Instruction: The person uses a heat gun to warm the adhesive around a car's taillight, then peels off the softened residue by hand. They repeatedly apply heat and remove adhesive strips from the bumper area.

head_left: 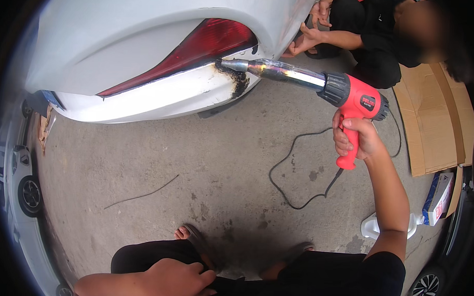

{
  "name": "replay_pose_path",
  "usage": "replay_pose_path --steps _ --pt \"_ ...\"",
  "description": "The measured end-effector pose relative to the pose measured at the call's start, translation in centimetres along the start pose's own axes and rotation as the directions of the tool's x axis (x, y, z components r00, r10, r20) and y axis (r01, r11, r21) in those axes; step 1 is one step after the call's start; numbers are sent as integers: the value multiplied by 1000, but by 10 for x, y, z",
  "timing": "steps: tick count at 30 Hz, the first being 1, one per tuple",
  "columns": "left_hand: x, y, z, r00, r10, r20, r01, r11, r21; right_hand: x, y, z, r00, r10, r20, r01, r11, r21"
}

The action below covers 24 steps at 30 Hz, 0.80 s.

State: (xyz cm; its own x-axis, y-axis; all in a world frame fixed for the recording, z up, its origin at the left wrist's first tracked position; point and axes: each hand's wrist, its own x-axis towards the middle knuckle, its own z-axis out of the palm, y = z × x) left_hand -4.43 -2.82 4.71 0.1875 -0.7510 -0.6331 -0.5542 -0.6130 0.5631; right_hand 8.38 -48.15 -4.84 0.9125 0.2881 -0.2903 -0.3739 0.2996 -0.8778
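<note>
The heat gun (354, 89) carries a dark, rounded badge (367, 103) on the side of its red housing. The badge bears two lines of lettering: a larger red line above a smaller pale line. To the lower right of the heat gun, a white-and-blue carton (440, 192) bears red print and a dark mark on its white face. Above the heat gun, dark clothing (379, 25) on a crouching person shows a pale mark, too small to read.
</note>
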Motion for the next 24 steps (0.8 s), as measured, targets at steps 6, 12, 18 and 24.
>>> replay_pose_path --steps 6,12,18,24 --pt "0 1 1 1000 -2 21 2 1000 -4 -5 0 11 999 3 -52 -5 999 -35" --pt "-3 3 0 1000 10 23 -11 1000 17 -11 0 12 999 42 -30 -42 999 -12" --pt "-1 4 2 997 55 -45 -53 998 43 -20 10 -4 998 59 -29 -59 998 -2" --pt "5 -2 7 948 177 -265 -194 980 -41 -20 107 -25 884 451 123 -466 872 153"
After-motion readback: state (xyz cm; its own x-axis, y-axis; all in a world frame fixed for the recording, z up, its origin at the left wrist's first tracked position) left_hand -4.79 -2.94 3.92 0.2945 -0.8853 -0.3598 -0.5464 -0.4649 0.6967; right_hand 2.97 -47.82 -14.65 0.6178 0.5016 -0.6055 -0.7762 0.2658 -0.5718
